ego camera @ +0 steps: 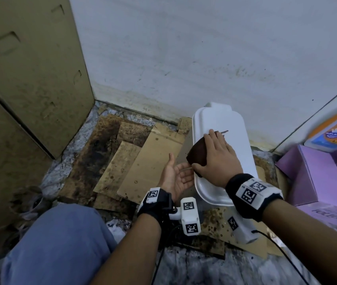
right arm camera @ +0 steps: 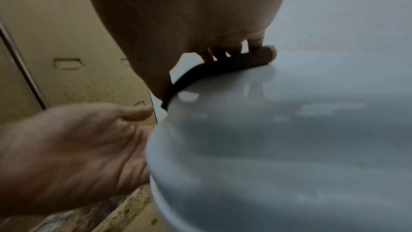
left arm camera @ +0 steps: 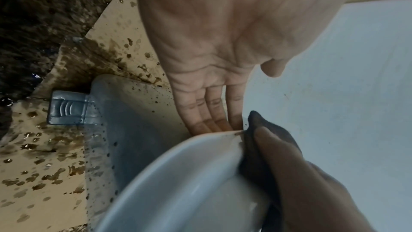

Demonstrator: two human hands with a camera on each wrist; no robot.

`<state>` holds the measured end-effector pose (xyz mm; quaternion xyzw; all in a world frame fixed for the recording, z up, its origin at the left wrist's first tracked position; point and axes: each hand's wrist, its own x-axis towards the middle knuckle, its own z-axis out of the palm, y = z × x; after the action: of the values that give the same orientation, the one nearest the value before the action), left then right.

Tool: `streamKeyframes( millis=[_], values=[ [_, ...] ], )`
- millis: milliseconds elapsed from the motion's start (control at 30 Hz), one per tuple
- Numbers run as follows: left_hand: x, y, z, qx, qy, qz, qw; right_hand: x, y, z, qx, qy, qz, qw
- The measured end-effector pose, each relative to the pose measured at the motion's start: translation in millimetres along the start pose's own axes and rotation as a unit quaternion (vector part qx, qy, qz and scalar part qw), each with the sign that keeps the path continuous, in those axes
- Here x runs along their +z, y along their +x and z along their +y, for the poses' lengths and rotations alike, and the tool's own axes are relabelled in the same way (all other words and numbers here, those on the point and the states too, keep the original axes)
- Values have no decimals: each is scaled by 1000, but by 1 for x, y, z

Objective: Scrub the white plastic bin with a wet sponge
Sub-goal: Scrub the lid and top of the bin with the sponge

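Little can be read. The purple box [ego camera: 315, 218] at the right edge of the head view carries pale capitals along its near side that appear to begin "FOLLOW"; the rest is blurred. The orange-and-blue package [ego camera: 336, 128] above it bears a round logo, illegible.

The white plastic bin [ego camera: 228, 140] lies upturned on stained cardboard [ego camera: 143, 161] by the wall. Atop the bin, the right hand [ego camera: 217, 159] presses a dark sponge [ego camera: 197, 155]; the left hand [ego camera: 176, 177], palm up, fingers straight, touches the bin's left rim.
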<state>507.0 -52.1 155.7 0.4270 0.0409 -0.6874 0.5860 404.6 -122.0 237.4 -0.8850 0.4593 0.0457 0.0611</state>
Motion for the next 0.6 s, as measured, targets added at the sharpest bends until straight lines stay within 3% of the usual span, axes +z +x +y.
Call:
streamKeyframes(
  millis=[133, 267, 500, 600],
  values=[
    [0, 2, 0, 5, 2, 1, 1000, 18, -2, 0, 1, -24, 26, 999],
    [1, 3, 1, 5, 3, 0, 1000, 19, -6, -4, 8, -36, 7, 999],
    [-7, 2, 4, -16, 7, -22, 1000, 30, -42, -20, 11, -55, 34, 998],
    [-10, 2, 2, -27, 2, -28, 999, 26, -31, -23, 34, -64, -4, 997]
  ],
)
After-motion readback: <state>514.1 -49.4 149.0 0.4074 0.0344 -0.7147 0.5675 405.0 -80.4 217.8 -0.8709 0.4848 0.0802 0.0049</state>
